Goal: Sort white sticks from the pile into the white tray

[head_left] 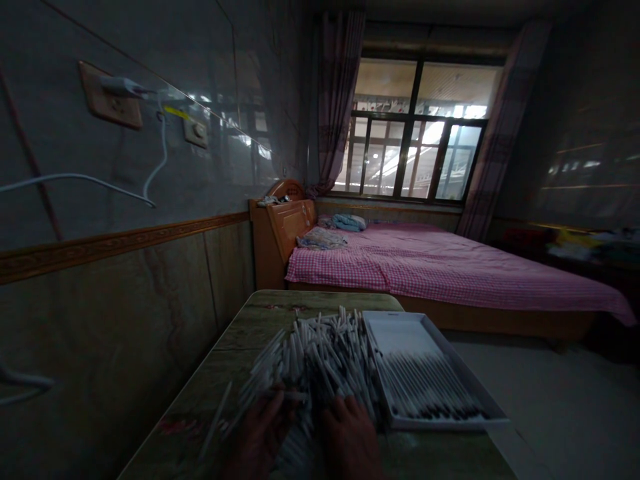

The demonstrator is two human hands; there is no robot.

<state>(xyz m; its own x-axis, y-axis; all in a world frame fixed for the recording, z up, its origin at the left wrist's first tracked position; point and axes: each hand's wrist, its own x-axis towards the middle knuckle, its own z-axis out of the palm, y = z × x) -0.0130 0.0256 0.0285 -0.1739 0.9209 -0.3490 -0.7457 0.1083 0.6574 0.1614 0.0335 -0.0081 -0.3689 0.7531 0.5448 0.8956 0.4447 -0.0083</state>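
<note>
A large loose pile of white pens (320, 353) lies on a patterned table (225, 360). My left hand (263, 430) rests on the near left part of the pile, fingers curled among the pens. My right hand (350, 437) lies on the near middle of the pile, fingers bent down onto it. The light is dim, so what each hand grips is unclear. To the right stands a white shallow tray (400, 333) with a row of pens (425, 390) laid side by side in its near half.
A bed with a pink checked cover (440, 263) and a wooden headboard (280, 227) stands beyond the table. A barred window (415, 147) with curtains is behind it. On the left wall are sockets and white cables (160, 153). Pale floor (550, 400) lies to the right.
</note>
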